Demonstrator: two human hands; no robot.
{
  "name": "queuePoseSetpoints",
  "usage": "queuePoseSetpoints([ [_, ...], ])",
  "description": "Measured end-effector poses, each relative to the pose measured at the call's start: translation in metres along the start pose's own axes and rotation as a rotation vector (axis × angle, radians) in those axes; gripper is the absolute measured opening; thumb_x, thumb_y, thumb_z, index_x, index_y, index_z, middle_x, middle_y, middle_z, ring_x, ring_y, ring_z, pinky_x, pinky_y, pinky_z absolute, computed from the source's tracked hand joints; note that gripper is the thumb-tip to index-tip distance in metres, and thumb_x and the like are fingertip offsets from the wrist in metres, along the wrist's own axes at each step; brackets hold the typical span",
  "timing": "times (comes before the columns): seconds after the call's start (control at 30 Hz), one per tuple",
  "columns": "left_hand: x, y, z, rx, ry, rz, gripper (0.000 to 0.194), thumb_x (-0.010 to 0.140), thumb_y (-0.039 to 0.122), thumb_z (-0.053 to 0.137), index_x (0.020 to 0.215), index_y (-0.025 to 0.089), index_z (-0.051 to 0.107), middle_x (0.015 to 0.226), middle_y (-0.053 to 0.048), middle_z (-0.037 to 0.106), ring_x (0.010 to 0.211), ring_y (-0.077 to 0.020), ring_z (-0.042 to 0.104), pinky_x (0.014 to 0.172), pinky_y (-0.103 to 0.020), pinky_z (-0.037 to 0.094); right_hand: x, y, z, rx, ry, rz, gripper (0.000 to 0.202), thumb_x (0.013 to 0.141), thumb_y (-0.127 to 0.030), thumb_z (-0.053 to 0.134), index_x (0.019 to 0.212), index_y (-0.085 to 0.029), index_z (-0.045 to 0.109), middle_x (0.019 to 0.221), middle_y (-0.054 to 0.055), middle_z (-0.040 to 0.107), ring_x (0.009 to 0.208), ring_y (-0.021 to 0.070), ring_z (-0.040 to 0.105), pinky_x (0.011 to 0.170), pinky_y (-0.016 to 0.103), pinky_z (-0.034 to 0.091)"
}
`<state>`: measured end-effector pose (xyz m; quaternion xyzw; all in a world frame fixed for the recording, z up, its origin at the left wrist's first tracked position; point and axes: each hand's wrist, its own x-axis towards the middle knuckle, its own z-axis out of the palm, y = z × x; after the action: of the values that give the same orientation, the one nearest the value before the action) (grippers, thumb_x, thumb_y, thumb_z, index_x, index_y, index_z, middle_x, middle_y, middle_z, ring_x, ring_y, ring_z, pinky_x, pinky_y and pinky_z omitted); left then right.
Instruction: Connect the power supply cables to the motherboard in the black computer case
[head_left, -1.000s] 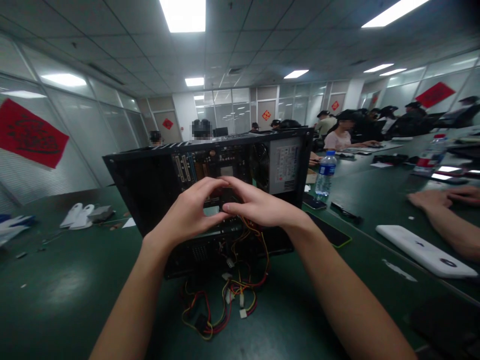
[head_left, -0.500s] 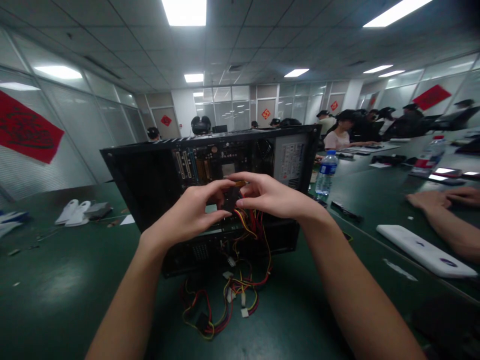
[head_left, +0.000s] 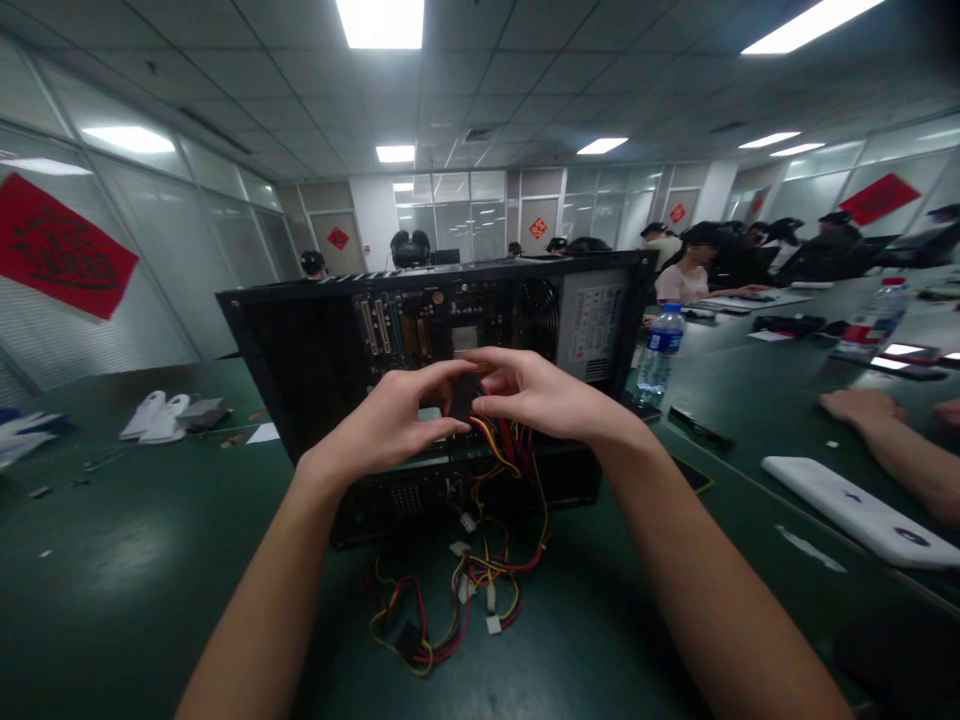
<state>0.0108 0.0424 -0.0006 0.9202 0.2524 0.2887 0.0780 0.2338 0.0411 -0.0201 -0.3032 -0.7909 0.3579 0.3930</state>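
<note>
An open black computer case [head_left: 285, 370] stands on the green table, its circuit board, fan and silver power supply [head_left: 592, 322] facing me. In front of it, my left hand [head_left: 401, 412] pinches a small black connector [head_left: 463, 396] between thumb and fingers. My right hand [head_left: 529, 392] grips the same connector from the other side, close to its wires. Red, yellow and black cables [head_left: 499, 450] run down from there. Loose white and black plugs [head_left: 409, 640] on more cables lie on the table below the case. Fingers partly cover the connector.
A blue-capped water bottle [head_left: 660, 355] stands right of the case. Farther right are a white device [head_left: 859, 512], a black strip [head_left: 701, 430] and another person's forearm [head_left: 907, 450]. White objects [head_left: 156, 416] and a grey block [head_left: 202, 413] lie at the left. Other people sit behind.
The whole view has shifted slightly, so the case and table items appear a little farther right. Both hands keep nearly the same hold on the connector.
</note>
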Motion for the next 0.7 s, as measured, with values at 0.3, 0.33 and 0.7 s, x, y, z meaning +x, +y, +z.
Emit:
queuePoseSetpoints([
  [0.3,0.001,-0.019,0.004,0.038,-0.081,0.006,0.051,0.091,0.027,0.068,0.139,0.015,0.053,0.105,-0.007,0.071,0.090,-0.0190,0.069,0.080,-0.028,0.053,0.013,0.030,0.001,-0.044,0.017,-0.081,0.053,0.092,-0.022,0.060,0.144,-0.014,0.050,0.132,0.014,0.064,0.103,0.0201,0.069,0.088,0.035,0.060],
  [0.33,0.001,-0.022,0.002,0.030,-0.087,0.005,0.051,0.092,0.029,0.067,0.139,0.015,0.052,0.109,-0.009,0.071,0.093,-0.0197,0.069,0.082,-0.029,0.054,0.015,0.036,0.001,-0.102,0.056,-0.112,0.048,0.096,-0.023,0.055,0.143,-0.015,0.051,0.133,0.013,0.064,0.107,0.0205,0.068,0.093,0.038,0.059],
  [0.7,-0.011,-0.041,-0.014,-0.091,-0.094,-0.099,0.055,0.091,0.038,0.066,0.139,0.013,0.053,0.133,-0.015,0.066,0.112,-0.0248,0.067,0.096,-0.036,0.056,0.023,0.073,0.027,-0.967,0.301,-0.711,0.035,0.104,-0.021,0.044,0.127,-0.029,0.069,0.131,0.008,0.063,0.127,0.0229,0.056,0.109,0.045,0.050],
])
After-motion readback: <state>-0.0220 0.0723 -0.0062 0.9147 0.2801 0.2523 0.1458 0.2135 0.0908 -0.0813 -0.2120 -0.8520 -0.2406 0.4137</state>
